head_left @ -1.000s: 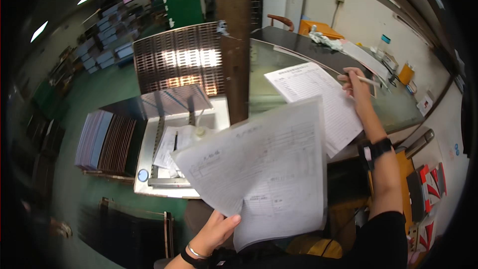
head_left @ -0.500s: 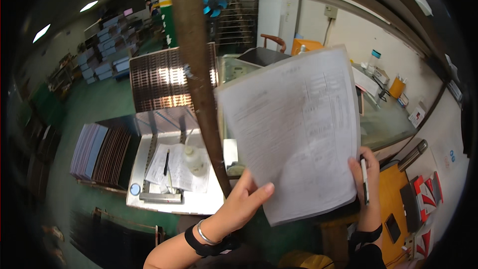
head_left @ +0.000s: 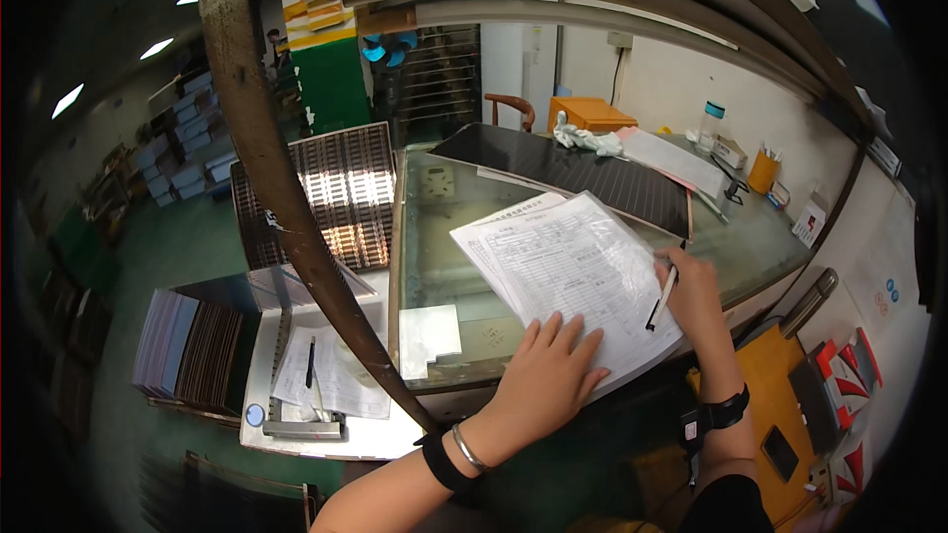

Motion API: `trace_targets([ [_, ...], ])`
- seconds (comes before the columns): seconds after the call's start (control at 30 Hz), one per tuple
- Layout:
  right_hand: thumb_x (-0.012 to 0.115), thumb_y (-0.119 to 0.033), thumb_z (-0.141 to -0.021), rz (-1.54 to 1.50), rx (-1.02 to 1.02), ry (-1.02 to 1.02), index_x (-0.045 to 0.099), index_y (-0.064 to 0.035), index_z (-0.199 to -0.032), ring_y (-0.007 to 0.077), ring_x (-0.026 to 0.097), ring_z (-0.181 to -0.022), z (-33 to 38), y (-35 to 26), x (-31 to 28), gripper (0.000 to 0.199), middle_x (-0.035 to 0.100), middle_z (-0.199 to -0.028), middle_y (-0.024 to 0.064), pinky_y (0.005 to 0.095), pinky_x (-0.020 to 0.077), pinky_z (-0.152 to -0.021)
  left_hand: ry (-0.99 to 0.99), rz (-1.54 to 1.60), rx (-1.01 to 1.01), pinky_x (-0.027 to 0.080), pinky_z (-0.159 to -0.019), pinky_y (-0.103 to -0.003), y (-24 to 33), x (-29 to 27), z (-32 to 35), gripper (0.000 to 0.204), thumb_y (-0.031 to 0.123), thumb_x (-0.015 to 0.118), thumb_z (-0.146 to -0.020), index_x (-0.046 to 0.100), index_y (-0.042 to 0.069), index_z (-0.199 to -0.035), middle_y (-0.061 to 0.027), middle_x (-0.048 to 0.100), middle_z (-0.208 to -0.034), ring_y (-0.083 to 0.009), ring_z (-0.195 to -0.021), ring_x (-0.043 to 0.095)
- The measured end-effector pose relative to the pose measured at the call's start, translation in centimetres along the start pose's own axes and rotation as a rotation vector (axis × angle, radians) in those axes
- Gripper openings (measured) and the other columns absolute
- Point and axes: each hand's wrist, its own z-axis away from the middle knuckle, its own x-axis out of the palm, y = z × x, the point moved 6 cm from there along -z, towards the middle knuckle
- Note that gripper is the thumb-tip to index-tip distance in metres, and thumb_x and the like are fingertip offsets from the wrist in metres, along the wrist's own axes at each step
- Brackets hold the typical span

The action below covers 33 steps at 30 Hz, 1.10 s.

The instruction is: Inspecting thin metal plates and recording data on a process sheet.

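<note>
A stack of printed form sheets lies slightly fanned on the glass-topped table, its near edge reaching the table's front. My left hand rests on the lower left of the stack with its fingers spread. At the right edge of the sheets is my right hand, its fingers closed on a white and black pen. The pen's dark end points down toward the paper. Behind the stack, a dark striped panel lies across the table.
White gloves, more papers and an orange pen cup are at the back. A rusty post rises at left, beside a white table with papers. A phone lies on the orange surface at right.
The sheets, held up before me earlier, have come down onto the glass table. My left hand has moved right and now lies flat on them. The pen stays in my right hand.
</note>
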Motion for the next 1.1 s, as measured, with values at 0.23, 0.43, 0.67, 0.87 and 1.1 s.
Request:
trace_targets([
  [0.23, 0.061, -0.008, -0.078, 0.152, 0.014, -0.009, 0.061, -0.0073, -0.098, 0.0368, 0.057, -0.072, 2.4, -1.3, -1.0, 0.020, 0.059, -0.079, 0.0178, 0.0423, 0.0445, -0.062, -0.114, -0.152, 0.009, 0.032, -0.099, -0.050, -0.4, 2.2, 0.0, 0.046, 0.035, 0.054, -0.085, 0.049, 0.005, -0.120, -0.0203, 0.045, -0.126, -0.0398, -0.119, 0.041],
  [0.43, 0.061, -0.006, -0.076, 0.188, -0.096, 0.026, 0.061, -0.0088, -0.097, 0.0358, 0.056, -0.068, 2.7, -2.4, -1.0, 0.021, 0.058, -0.076, 0.0161, 0.0402, 0.0451, -0.059, -0.122, -0.147, -0.010, 0.032, -0.098, -0.051, -0.4, 2.4, -0.4, 0.050, 0.039, 0.054, -0.085, 0.048, 0.004, -0.120, -0.0204, 0.045, -0.125, -0.0403, -0.119, 0.041],
  [0.67, 0.061, -0.012, -0.084, -0.801, 0.349, -0.052, 0.058, -0.0038, -0.100, 0.0032, 0.044, -0.059, -0.5, -2.7, -0.5, 0.018, 0.058, -0.077, -0.0002, 0.0186, 0.0369, -0.052, -0.083, -0.003, -0.160, 0.022, -0.097, -0.063, 0.7, 1.8, -1.1, 0.092, 0.057, 0.058, -0.076, 0.023, 0.000, -0.138, -0.0261, 0.030, -0.137, -0.0466, -0.126, 0.028],
  [0.87, 0.054, -0.022, -0.090, -1.514, 0.434, 0.099, 0.047, -0.0068, -0.118, 0.0066, 0.049, -0.083, -1.6, -5.3, 2.8, 0.032, 0.056, -0.104, 0.0032, 0.0205, 0.0421, -0.072, 0.078, 0.121, -0.265, 0.018, -0.099, -0.063, -0.6, 2.7, -1.4, 0.071, 0.039, 0.048, -0.090, 0.017, -0.001, -0.139, -0.0265, 0.021, -0.142, -0.0456, -0.130, 0.022],
  [1.1, 0.041, -0.027, -0.096, -1.572, 0.670, -0.220, 0.041, -0.0062, -0.127, 0.0139, 0.053, -0.094, -0.9, -5.5, 10.5, 0.037, 0.054, -0.105, 0.0084, 0.0275, 0.0448, -0.084, 0.257, 0.775, -0.282, 0.018, -0.107, -0.040, -3.9, 1.6, 0.9, 0.055, 0.033, 0.035, -0.096, 0.024, -0.001, -0.139, -0.0188, 0.026, -0.143, -0.0278, -0.133, 0.026],
])
